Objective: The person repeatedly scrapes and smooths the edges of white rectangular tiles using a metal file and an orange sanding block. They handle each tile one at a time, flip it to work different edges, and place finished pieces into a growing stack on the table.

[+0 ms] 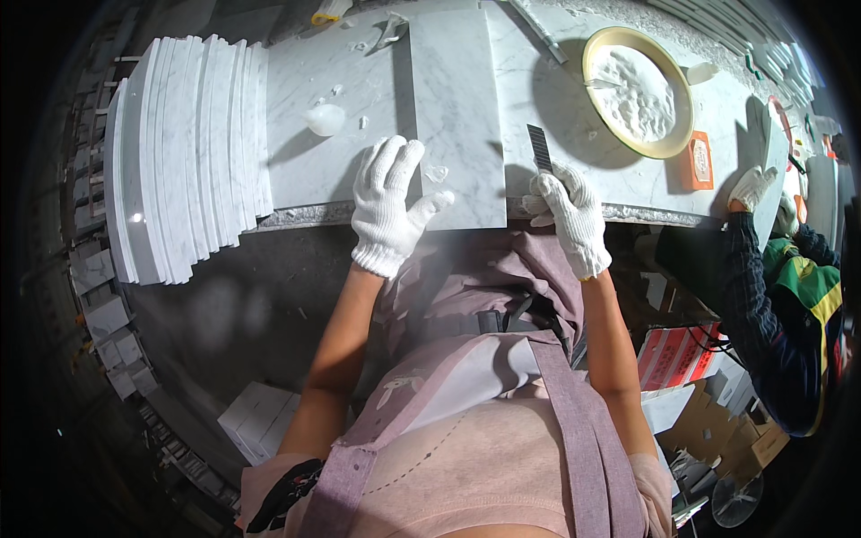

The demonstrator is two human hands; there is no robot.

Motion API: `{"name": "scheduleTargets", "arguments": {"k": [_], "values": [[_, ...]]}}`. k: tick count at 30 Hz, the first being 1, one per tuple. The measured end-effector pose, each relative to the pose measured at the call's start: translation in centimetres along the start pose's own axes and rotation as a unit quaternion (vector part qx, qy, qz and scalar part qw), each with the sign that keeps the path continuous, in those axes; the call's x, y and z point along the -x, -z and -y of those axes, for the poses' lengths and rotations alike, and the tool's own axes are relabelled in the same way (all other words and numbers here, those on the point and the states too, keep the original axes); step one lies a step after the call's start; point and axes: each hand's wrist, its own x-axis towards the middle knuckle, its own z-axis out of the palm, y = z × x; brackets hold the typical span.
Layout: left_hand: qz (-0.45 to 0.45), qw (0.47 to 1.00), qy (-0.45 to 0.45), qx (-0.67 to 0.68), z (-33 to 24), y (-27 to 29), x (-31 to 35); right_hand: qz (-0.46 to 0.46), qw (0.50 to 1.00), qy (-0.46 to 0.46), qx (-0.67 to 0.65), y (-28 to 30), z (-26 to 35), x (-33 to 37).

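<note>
A long grey-veined marble strip (456,99) lies on the marble worktop, its near end reaching over the front edge. My left hand (392,202), in a white knitted glove, rests at the strip's left edge with fingers extended and the thumb spread over it. Between the gloved fingers of my right hand (574,213) is a dark flat blade-like strip with crosswise lines (539,146), pointing up and away from me. That hand is just right of the marble strip, by the table's front edge. A small clear scrap (437,173) lies on the marble strip near my left thumb.
A cream bowl of white powder (683,99) and an orange box (700,161) stand to the right. Many thin marble slabs (184,161) are stacked at left. A translucent lump (326,119) and a metal bar (536,29) lie behind. Far right, a co-worker's gloved hand (752,188) touches a slab.
</note>
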Motion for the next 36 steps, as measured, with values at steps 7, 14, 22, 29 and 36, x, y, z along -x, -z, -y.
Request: {"name": "scheduleTargets", "arguments": {"k": [7, 14, 22, 29, 36], "values": [[0.009, 0.998, -0.016, -0.067, 0.0, -0.3, -3.3, 0.002, 1.0, 0.019, 0.022, 0.2, -0.6, -0.6], [0.028, 0.999, -0.009, -0.041, -1.4, -0.5, -3.5, -0.027, 0.998, 0.037, 0.054, 0.2, -1.6, -0.9], [-0.015, 0.999, 0.039, -0.006, 0.4, 1.2, -1.1, 0.008, 0.996, 0.048, 0.069, 0.7, -1.4, -0.9], [0.0, 0.999, 0.023, -0.023, -0.7, 0.9, -2.0, -0.002, 0.998, 0.039, 0.057, 0.6, -1.6, -1.1], [-0.007, 0.998, 0.052, 0.025, -0.6, 1.5, -2.2, 0.006, 0.995, 0.06, 0.078, 0.8, -2.1, -1.2]]}}
